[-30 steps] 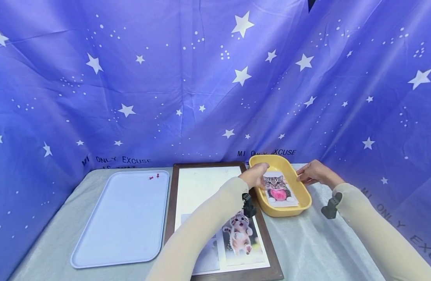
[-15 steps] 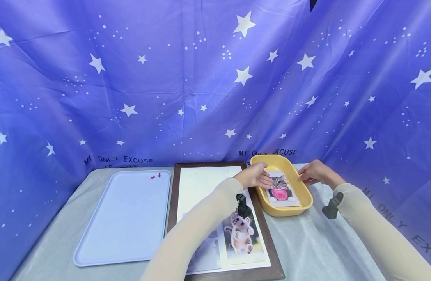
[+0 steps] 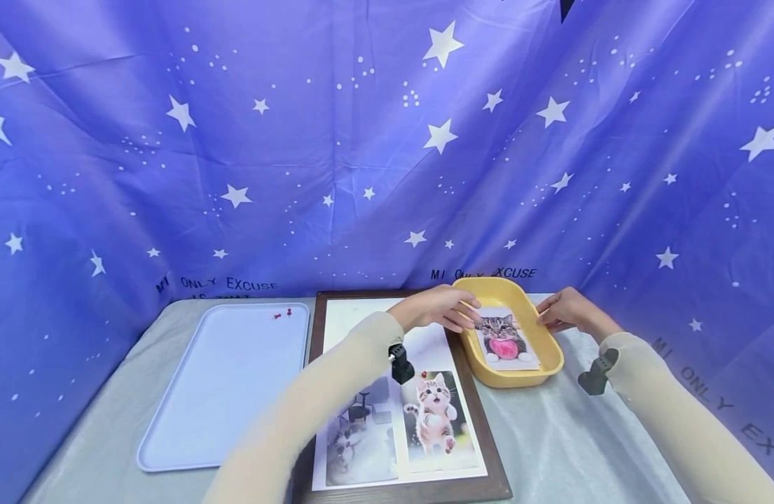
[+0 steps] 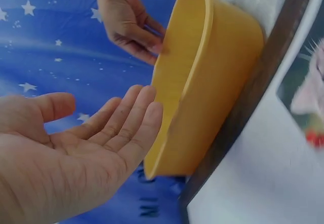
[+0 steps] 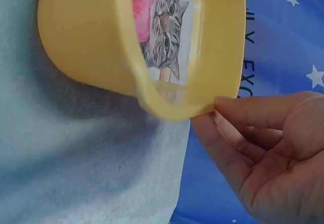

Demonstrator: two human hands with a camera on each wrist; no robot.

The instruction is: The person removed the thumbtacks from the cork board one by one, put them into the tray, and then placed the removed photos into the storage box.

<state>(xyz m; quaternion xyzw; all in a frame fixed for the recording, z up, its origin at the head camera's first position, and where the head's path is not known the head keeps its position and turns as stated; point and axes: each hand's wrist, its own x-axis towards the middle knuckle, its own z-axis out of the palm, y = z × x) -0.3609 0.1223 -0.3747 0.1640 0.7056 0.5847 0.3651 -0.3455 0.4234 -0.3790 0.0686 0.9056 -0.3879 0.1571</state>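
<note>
The right hand's (image 3: 569, 309) thumb and fingers pinch the rim of the yellow basin (image 3: 515, 380), the left hand's (image 3: 438, 308) fingers extend free beside its opposite rim, and the basin, a cat photo (image 3: 506, 350) inside, sits near the worktop's (image 3: 569, 434) far edge beside the framed board (image 3: 485, 437).

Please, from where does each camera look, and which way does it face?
Head: worn on the head, faces forward and down over tray, board and bin; both sleeves, left grip and right grip show.
Left wrist: worn there, faces across the bin; left grip near, right grip beyond.
Right wrist: worn there, faces past the right grip into the bin, at the cat photo; only that grip shows.
Both wrist views share the bin and right grip.
</note>
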